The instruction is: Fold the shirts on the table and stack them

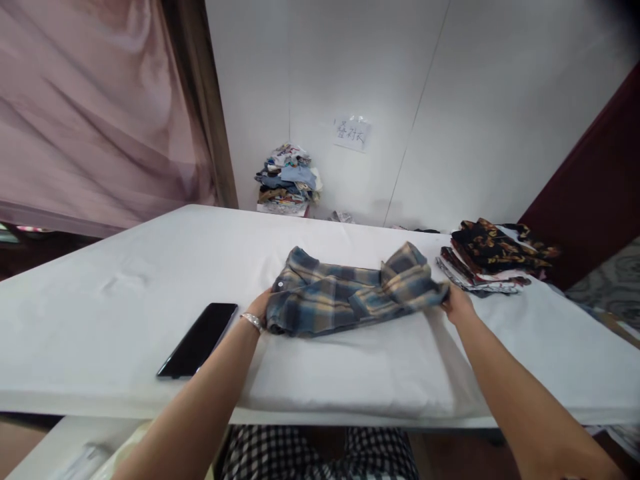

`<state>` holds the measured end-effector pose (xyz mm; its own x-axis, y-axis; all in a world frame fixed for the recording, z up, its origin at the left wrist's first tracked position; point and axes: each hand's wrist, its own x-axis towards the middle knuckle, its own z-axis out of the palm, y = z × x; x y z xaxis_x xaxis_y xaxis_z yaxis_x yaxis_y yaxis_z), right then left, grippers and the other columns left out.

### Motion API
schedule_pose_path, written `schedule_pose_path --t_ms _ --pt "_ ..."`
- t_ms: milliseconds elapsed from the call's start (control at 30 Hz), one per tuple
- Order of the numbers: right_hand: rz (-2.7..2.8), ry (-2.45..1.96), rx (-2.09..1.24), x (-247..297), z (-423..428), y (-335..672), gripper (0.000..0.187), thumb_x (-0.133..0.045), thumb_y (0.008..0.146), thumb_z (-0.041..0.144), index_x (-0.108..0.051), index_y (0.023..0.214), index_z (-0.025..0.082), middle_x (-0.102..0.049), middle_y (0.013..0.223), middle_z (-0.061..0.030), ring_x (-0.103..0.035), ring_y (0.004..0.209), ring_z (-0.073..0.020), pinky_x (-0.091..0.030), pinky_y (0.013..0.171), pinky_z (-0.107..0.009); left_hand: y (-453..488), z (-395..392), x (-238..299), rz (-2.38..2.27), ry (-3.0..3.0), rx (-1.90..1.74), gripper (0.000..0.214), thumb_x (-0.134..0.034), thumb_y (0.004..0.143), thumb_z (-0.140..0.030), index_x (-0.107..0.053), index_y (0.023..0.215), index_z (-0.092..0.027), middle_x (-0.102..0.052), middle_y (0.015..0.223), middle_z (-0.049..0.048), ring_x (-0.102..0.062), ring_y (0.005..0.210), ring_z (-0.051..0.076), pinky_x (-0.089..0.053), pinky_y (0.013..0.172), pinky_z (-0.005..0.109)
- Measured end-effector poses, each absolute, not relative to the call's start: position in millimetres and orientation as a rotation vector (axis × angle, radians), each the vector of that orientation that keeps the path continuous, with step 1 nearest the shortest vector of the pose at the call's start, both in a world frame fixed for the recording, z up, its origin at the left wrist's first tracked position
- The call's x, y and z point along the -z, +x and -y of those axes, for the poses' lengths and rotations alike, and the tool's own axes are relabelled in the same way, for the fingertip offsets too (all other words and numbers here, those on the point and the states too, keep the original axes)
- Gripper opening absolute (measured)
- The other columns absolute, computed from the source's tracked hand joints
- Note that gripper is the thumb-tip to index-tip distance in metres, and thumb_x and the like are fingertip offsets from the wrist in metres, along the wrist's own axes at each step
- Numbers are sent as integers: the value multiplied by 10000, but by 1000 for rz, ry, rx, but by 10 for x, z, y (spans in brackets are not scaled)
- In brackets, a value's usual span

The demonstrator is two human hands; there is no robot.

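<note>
A plaid shirt [340, 297] in blue, grey and yellow lies partly folded across the white table, its collar end with a small button at the left. My left hand [261, 308], with a bracelet on the wrist, is closed on the shirt's left end; its fingers are mostly hidden under the cloth. At the right, my right hand [456, 305] grips the lower right corner of the shirt and holds it slightly up from the table. The cloth between both hands is loosely stretched and bunched toward the right.
A black tablet [200, 340] lies left of my left forearm. Folded shirts [487, 257] are stacked at the table's [125, 280] right. A pile of clothes [290, 177] stands behind the far edge, by the wall. A paper sign [351, 133] hangs on the wall.
</note>
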<state>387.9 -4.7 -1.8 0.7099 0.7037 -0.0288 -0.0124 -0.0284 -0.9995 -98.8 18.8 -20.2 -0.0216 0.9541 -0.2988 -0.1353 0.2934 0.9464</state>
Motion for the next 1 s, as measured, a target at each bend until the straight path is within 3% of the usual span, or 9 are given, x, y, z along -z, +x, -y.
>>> schedule_pose_path --t_ms 133,267,400,533,600,700,833,1000 --pt "533 -1602 -444 301 347 4064 248 -638 621 283 -639 858 212 -681 789 -14 -643 795 -208 -514 699 -333 -965 -128 110 -1180 752 -1054 224 -655 757 -262 -661 977 -223 -751 819 58 -722 830 274 -560 838 434" --pt "1024 -1554 -403 311 324 3693 241 -615 683 355 -704 851 207 -733 875 -47 -646 907 -243 -505 862 -384 -947 -79 5 -1123 641 -1036 237 -579 823 -262 -678 1035 -228 -756 830 51 -721 808 250 -568 811 397" --pt "1537 -1609 -528 252 153 3067 341 -623 767 369 -727 1045 200 -742 1029 -96 -659 974 -285 -491 918 -446 -940 -86 -57 -1166 551 -974 205 -530 878 -279 -694 983 -213 -745 758 53 -713 744 245 -567 780 376" --pt "1821 -1794 -388 295 31 2592 469 -685 760 265 -670 1218 165 -685 1182 -175 -609 1128 -344 -438 993 -488 -918 -88 -94 -1219 475 -918 320 -479 942 -404 -693 977 -169 -732 715 77 -719 770 270 -565 817 400" --pt "1902 -1747 -328 339 -6 2485 457 -652 755 174 -673 1212 172 -686 1150 -164 -609 1112 -321 -437 990 -468 -894 -70 -103 -1183 478 -935 407 -444 962 -470 -682 1041 -149 -743 763 81 -727 832 265 -560 863 394" --pt "1815 -1597 -433 389 -47 2478 409 -587 727 106 -708 1107 198 -702 977 -87 -636 926 -236 -482 899 -403 -857 -47 -97 -1069 483 -952 483 -414 972 -507 -655 1134 -121 -759 857 97 -729 883 265 -556 900 398" --pt "1394 -1372 -713 356 -8 2635 323 -663 682 239 -721 998 205 -660 811 -11 -608 762 -184 -509 801 -363 -835 -60 -112 -957 452 -976 431 -468 961 -426 -646 1147 -80 -759 819 115 -734 755 267 -587 821 395" --pt "979 -1189 -906 221 288 2857 433 -801 573 351 -725 982 234 -666 789 11 -614 770 -186 -509 787 -355 -848 -64 -209 -1030 398 -958 304 -545 903 -246 -664 1104 -52 -742 714 117 -712 586 266 -608 636 380"
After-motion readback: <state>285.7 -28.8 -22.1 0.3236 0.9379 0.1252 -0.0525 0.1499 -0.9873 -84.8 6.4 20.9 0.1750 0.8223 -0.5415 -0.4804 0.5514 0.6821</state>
